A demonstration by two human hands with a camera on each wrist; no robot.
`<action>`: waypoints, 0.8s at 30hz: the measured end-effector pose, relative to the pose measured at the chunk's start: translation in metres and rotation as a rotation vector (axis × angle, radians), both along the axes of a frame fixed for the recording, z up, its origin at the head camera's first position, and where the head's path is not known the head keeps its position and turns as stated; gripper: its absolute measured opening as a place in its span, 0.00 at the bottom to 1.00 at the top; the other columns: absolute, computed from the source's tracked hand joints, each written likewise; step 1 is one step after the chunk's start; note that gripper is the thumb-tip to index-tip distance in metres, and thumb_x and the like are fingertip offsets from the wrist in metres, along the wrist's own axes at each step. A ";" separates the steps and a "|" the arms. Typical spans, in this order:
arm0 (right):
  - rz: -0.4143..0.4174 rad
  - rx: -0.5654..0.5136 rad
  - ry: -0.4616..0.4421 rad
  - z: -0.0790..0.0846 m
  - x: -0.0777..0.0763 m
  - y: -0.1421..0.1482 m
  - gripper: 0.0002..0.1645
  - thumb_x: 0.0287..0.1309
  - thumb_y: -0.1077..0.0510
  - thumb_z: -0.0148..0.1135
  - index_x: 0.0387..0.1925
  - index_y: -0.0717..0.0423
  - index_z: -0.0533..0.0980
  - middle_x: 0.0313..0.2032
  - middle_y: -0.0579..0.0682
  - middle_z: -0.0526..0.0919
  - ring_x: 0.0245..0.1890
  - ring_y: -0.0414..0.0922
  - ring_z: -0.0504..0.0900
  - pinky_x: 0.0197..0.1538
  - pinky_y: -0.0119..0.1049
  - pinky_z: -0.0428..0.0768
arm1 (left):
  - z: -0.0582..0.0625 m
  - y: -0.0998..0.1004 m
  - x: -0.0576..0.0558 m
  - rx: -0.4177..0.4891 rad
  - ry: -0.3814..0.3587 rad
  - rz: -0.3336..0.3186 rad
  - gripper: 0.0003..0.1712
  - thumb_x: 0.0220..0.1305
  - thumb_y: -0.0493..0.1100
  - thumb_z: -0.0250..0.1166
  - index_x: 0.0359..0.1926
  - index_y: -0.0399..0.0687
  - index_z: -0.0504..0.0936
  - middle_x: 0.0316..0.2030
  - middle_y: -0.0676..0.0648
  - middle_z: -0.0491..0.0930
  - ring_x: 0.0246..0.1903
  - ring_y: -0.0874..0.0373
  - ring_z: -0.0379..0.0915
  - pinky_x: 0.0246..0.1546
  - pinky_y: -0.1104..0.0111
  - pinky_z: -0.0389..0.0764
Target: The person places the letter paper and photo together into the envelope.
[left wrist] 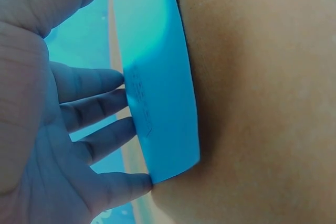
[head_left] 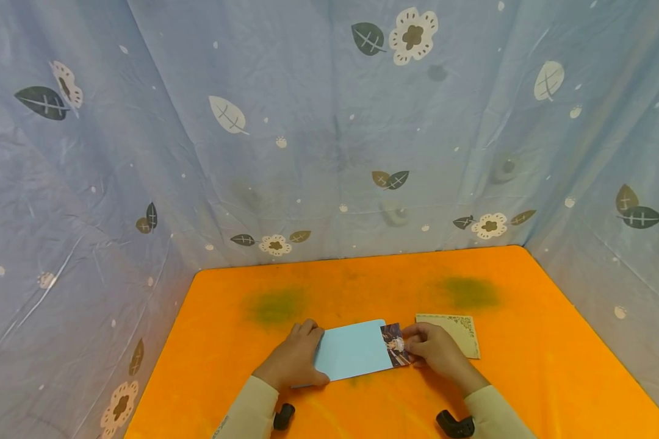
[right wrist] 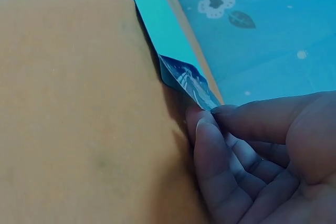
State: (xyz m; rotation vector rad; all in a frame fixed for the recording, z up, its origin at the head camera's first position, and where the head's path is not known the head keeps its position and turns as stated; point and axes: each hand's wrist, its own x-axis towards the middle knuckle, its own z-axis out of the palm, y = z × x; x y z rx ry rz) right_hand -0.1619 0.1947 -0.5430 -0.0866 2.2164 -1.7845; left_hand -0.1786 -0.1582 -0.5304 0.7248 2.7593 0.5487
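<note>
A light blue envelope (head_left: 354,350) lies low over the orange table, in the middle of the head view. My left hand (head_left: 296,353) grips its left end, thumb on the near edge and fingers along the far edge. Faint printed lines show on the envelope (left wrist: 157,103) in the left wrist view. Out of the right end sticks a dark printed picture card (head_left: 396,346), the rest of it hidden inside. Between thumb and fingertips my right hand (head_left: 439,350) pinches the card's outer end. In the right wrist view the card (right wrist: 191,81) looks slightly bowed at the opening.
A beige card or envelope with an ornate corner pattern (head_left: 464,332) lies on the orange table (head_left: 357,280), partly behind my right hand. Black wrist mounts (head_left: 284,416) show at both sleeves. Blue patterned curtains (head_left: 329,122) enclose the table's back and sides.
</note>
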 end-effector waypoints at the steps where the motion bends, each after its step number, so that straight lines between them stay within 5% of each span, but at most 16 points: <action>1: 0.004 -0.004 0.004 -0.001 0.000 0.000 0.18 0.78 0.70 0.60 0.62 0.77 0.75 0.34 0.57 0.82 0.31 0.53 0.83 0.35 0.42 0.87 | 0.000 0.000 0.000 0.000 0.000 -0.001 0.53 0.53 0.59 0.84 0.73 0.39 0.74 0.66 0.45 0.69 0.57 0.49 0.65 0.52 0.58 0.81; 24: 0.016 0.004 0.027 -0.003 0.000 -0.010 0.15 0.75 0.74 0.59 0.59 0.76 0.76 0.34 0.57 0.82 0.31 0.53 0.84 0.35 0.40 0.86 | 0.002 0.001 0.000 0.004 0.000 -0.005 0.54 0.53 0.59 0.84 0.74 0.38 0.74 0.66 0.45 0.69 0.57 0.48 0.64 0.53 0.57 0.81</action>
